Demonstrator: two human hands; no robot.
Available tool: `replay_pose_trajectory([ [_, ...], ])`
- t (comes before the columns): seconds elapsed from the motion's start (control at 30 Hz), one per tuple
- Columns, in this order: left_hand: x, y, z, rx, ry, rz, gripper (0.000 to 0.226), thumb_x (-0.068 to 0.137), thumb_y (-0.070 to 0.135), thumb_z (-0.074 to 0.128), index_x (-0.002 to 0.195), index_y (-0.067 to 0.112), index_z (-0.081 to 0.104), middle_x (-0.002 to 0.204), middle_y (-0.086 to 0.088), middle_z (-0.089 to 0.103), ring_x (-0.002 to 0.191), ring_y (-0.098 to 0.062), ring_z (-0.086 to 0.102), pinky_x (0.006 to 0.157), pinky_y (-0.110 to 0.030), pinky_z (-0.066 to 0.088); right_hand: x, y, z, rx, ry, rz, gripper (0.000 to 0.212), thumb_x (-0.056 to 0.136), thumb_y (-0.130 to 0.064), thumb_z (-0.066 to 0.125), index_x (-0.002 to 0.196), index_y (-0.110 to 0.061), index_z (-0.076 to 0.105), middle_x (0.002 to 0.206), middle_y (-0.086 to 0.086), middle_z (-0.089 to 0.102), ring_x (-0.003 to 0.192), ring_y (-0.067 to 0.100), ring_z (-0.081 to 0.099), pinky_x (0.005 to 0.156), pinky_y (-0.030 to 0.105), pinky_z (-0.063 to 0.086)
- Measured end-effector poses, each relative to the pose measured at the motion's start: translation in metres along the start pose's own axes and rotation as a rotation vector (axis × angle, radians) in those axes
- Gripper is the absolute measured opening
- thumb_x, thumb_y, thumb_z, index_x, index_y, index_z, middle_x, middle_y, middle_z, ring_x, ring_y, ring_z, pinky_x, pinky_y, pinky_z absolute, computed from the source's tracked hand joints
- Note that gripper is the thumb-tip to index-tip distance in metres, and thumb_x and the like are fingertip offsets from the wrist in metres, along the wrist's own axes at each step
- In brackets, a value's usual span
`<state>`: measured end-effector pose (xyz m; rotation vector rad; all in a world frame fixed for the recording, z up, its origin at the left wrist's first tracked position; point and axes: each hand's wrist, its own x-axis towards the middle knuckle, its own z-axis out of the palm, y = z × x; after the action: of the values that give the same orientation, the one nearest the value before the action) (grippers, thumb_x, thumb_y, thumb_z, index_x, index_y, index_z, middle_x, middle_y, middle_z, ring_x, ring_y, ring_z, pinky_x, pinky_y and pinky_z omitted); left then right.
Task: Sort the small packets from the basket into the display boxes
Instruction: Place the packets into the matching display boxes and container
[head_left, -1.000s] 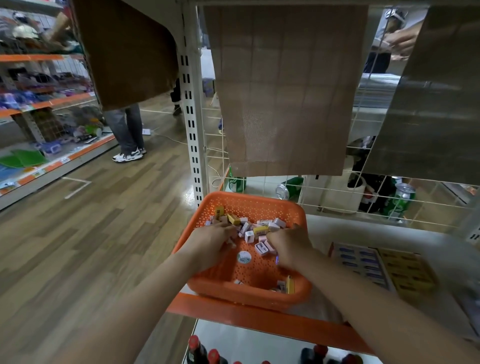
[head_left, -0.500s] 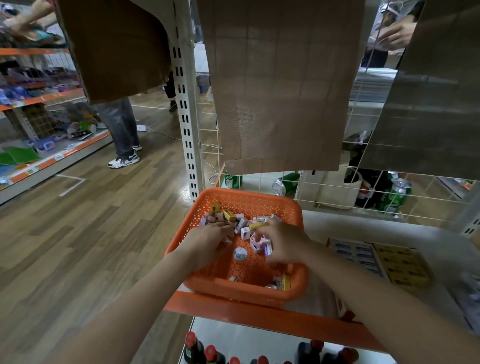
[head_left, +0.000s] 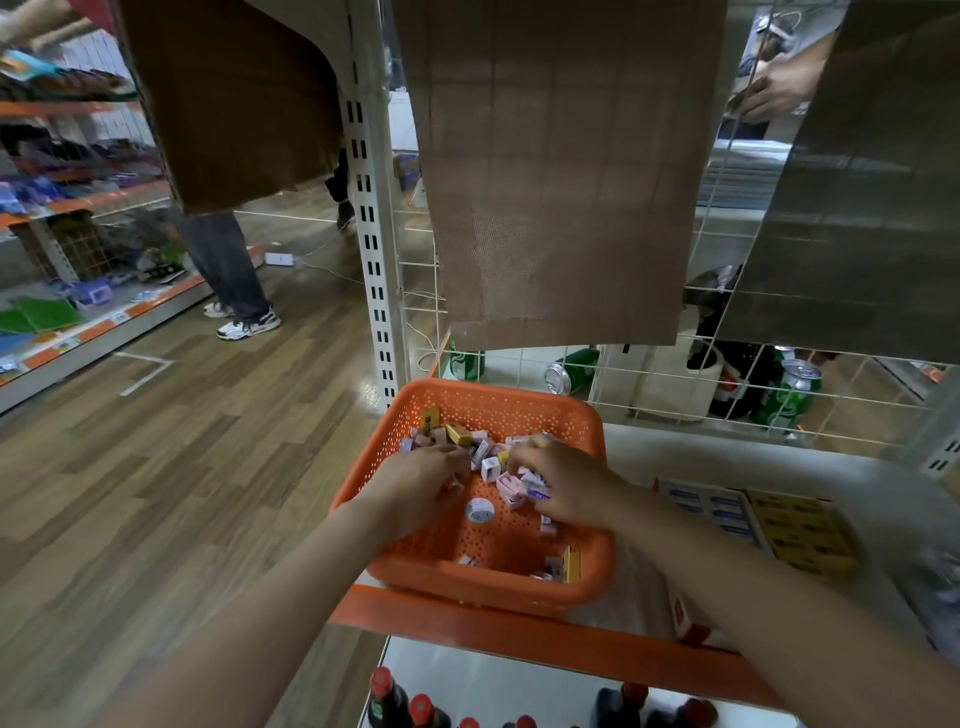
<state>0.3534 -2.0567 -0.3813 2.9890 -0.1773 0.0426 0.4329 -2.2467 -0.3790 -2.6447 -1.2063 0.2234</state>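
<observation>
On shelf (head_left: 727, 457), front edge: orange basket (head_left: 488, 405); display boxes (head_left: 753, 525) at its 3 o'clock. L hand (head_left: 421, 488) inside at 9 o'clock, fingers curled down, grip can't be told. R hand (head_left: 571, 483) at 3 o'clock, fingers curled round small packets (head_left: 491, 467); the rest piled btwn hands and toward 12.

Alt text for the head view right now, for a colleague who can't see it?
The left hand and right hand are down among small packets in an orange basket on a shelf. Display boxes of blue and yellow packs lie right of the basket; green cans sit behind a wire grid.
</observation>
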Motion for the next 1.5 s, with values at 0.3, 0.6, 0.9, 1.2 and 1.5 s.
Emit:
replay_pose_trajectory([
  [0.3,0.028,0.017,0.005,0.047,0.018,-0.043,0.033,0.092,0.013,0.048,0.123,0.023,0.054,0.124,0.0,0.058,0.113,-0.023,0.054,0.091,-0.038,0.044,-0.001,-0.005,-0.013,-0.052,0.104,0.106,0.027,0.082,-0.008,0.065,0.107,-0.017,0.061,0.106,0.002,0.064,0.095,0.019,0.061,0.08,0.032,0.053],
  [0.6,0.077,0.036,0.016,0.078,0.072,-0.03,0.028,0.095,0.025,0.05,0.123,0.021,0.057,0.126,0.0,0.057,0.112,-0.02,0.055,0.083,-0.029,0.044,-0.007,0.015,-0.024,-0.008,0.186,0.16,0.022,0.087,-0.011,0.059,0.107,-0.019,0.058,0.113,0.001,0.059,0.103,0.02,0.056,0.073,0.026,0.038],
  [0.9,0.089,0.042,0.024,0.063,0.036,-0.126,0.016,0.092,0.01,0.053,0.102,0.011,0.066,0.107,-0.005,0.064,0.094,-0.019,0.06,0.078,-0.027,0.047,-0.008,0.02,-0.026,0.066,0.196,0.16,0.016,0.083,-0.006,0.063,0.097,-0.013,0.062,0.1,0.004,0.062,0.09,0.02,0.058,0.075,0.031,0.047],
  [1.2,0.076,0.047,0.016,0.091,-0.021,-0.1,0.019,0.092,0.027,0.056,0.103,0.012,0.06,0.103,-0.004,0.066,0.092,-0.021,0.062,0.077,-0.029,0.051,-0.011,0.018,-0.035,0.068,0.246,0.115,0.013,0.079,-0.007,0.065,0.091,-0.013,0.062,0.092,-0.002,0.052,0.085,0.018,0.051,0.064,0.028,0.035],
  [1.5,0.05,0.058,-0.009,-0.095,-0.01,-0.075,0.011,0.091,0.015,0.057,0.099,0.016,0.05,0.097,-0.002,0.062,0.081,-0.014,0.055,0.061,-0.018,0.039,-0.036,0.024,-0.049,0.101,0.269,0.131,0.013,0.079,-0.007,0.066,0.088,-0.016,0.062,0.095,0.0,0.059,0.087,0.017,0.057,0.074,0.034,0.05],
])
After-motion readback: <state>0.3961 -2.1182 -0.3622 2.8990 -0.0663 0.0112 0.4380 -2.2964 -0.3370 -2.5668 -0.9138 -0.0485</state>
